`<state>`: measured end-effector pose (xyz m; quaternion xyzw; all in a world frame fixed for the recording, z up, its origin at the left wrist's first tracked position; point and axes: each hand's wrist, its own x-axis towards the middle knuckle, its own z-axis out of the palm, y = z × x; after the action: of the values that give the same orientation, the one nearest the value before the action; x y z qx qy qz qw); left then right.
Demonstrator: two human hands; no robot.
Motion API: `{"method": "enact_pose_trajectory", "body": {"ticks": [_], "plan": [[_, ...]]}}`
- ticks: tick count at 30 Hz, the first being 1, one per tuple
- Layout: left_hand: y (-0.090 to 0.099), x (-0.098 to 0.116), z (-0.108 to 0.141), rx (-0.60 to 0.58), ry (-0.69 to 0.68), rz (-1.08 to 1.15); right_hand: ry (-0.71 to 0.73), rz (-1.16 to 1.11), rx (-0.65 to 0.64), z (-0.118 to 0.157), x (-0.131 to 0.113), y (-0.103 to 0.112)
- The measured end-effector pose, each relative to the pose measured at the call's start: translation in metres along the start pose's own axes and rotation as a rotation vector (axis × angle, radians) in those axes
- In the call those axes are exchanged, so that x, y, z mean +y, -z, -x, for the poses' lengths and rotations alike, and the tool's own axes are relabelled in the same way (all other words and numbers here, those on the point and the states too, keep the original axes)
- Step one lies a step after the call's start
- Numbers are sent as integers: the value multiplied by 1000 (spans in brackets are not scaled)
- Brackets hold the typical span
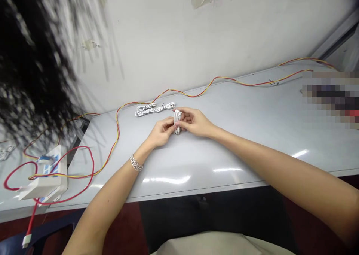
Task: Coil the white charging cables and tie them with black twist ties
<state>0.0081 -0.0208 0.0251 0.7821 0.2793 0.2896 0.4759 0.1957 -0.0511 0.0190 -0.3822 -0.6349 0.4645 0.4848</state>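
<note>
A coiled white cable (177,117) stands upright between my two hands, just above the grey table (196,161). My left hand (162,132) pinches its left side with thumb and fingers. From the right, my right hand (195,123) grips the same coil, its thumb meeting the left thumb at the front. Just behind and to the left, tied white cable bundles (145,112) lie on the table, with another tied bundle (165,106) beside them.
A twisted red-yellow wire (202,94) runs along the wall edge. At left are a white power strip (60,169) and a looped red cable (92,161). Dark hair (30,67) covers the upper left. A blurred patch (333,97) is at right.
</note>
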Motion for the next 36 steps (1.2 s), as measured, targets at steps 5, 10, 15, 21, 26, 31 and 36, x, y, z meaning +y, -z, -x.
{"method": "enact_pose_trajectory", "body": {"ticks": [5,10,15,21,26,31,36], "plan": [[-3,4,2,1,11,20,-21,-63,-28,1,-3,0],[-10,3,1,80,0,68,-2,-39,53,1,-3,-2],[-13,3,1,223,-48,-54,9,3,177,2,-2,-5],[-16,8,6,140,-89,-306,-88,-97,220,3,-2,-10],[-16,9,5,142,-34,-278,-110,-67,198,3,-2,-9],[-16,11,5,162,-47,-318,-107,-92,125,2,-3,-7],[-11,5,5,175,-5,-241,-112,-115,98,-3,-1,-4]]}}
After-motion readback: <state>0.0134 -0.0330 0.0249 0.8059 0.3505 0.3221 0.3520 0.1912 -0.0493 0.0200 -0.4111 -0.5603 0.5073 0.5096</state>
